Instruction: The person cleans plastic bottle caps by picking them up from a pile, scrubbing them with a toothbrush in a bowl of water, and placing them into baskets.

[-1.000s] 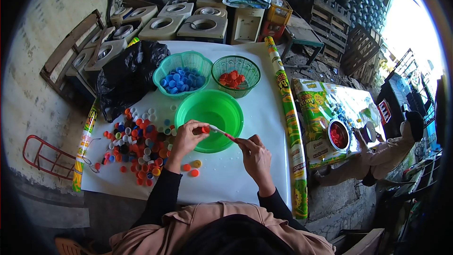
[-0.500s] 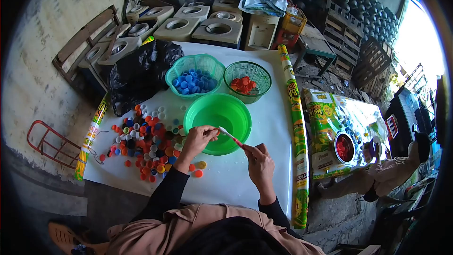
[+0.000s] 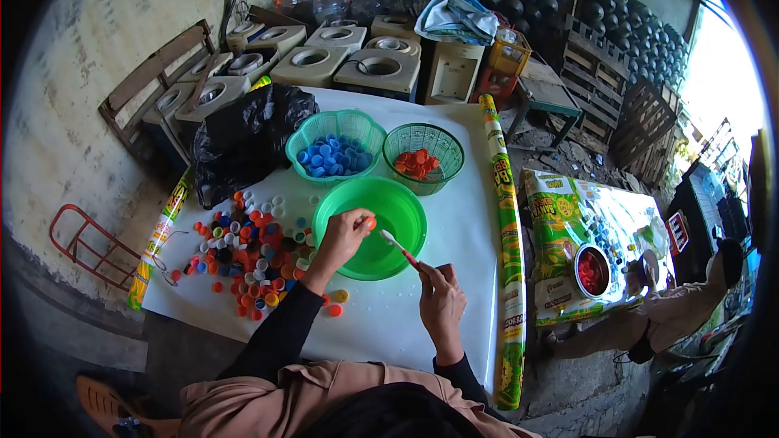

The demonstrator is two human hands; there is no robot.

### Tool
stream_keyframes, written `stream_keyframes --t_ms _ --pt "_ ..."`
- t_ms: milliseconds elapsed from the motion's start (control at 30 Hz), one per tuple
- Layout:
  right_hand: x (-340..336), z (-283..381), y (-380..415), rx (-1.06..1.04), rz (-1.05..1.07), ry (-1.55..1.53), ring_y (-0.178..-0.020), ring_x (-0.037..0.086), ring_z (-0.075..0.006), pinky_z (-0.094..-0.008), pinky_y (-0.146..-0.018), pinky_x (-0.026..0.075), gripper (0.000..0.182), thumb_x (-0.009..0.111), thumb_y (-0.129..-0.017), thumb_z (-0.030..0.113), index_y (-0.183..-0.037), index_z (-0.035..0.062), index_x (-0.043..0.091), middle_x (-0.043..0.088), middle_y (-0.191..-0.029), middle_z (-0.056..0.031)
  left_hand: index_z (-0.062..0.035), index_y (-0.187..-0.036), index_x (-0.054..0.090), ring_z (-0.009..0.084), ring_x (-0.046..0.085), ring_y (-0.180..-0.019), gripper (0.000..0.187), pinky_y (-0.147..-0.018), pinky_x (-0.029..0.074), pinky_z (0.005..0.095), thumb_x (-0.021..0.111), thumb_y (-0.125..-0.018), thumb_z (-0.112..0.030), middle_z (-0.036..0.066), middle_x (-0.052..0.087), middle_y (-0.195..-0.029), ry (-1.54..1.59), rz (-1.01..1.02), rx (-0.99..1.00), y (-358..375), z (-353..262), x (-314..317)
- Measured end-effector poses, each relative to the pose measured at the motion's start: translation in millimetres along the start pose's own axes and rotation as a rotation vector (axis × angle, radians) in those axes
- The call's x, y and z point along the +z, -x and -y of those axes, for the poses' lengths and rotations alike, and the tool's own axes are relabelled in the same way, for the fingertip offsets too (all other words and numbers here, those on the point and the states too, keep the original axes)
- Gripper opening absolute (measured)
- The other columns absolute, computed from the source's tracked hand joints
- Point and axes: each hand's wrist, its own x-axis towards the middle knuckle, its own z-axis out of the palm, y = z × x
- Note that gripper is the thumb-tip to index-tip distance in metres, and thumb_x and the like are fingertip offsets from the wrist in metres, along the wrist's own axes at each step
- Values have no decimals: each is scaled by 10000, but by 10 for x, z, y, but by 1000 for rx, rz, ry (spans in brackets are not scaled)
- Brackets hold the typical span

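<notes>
Over the green basin (image 3: 377, 264), my left hand (image 3: 345, 237) pinches an orange-red bottle cap (image 3: 371, 223) between thumb and fingertips. My right hand (image 3: 442, 300) is closed around the red handle of a toothbrush (image 3: 399, 248), whose white head points up and left, a small gap from the cap. Mixed loose caps (image 3: 260, 255) are spread on the white table to the left of the basin. Behind the basin stand a light-green basket (image 3: 302, 134) holding blue caps and a darker green basket (image 3: 458, 158) holding red caps.
A black plastic bag (image 3: 235, 146) lies at the table's back left. Rolled printed sheeting (image 3: 507, 251) edges the table's right side. Farther right, another person (image 3: 690, 308) is at a second table with a pot (image 3: 592, 272). Water dispensers (image 3: 377, 69) stand behind.
The toothbrush head has moved away from my left fingers, down and slightly right. The orange-red cap now shows in my left hand, which has turned and shifted a little upward.
</notes>
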Motion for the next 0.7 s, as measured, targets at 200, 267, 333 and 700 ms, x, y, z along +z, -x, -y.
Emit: stream_keyframes --t_ms 200,267,333,700 --pt "31 -69 26 -5 -5 -35 -707 662 -266 -397 -600 500 165 690 -921 151 -1063 184 769 635 -883 -50 -2 -1030 723 373 659 -813 173 -729 518 427 654 -871 -11 196 673 -881 -60 -230 295 -1049 80 509" --pt "33 -64 22 -14 3 -30 -719 660 -266 -399 -613 506 167 693 -919 143 -1063 178 769 639 -879 -60 -11 -1153 719 405 654 -864 318 -793 528 456 678 -840 -52 247 669 -925 -165 -266 267 -1337 180 708" --pt "68 -116 16 -37 -2 -30 -725 665 -264 -394 -614 508 167 695 -918 145 -1064 173 770 646 -878 -61 16 -1276 641 414 651 -919 464 -835 539 449 714 -830 -88 260 657 -1037 -250 -226 215 -1412 222 754" --pt "59 -143 -30 -10 28 -49 -706 650 -243 -383 -618 502 180 711 -904 113 -1071 146 769 643 -875 -62 -4 -885 680 342 669 -861 38 -777 535 435 658 -857 -15 168 661 -894 -328 -408 -70 9 689 -643"
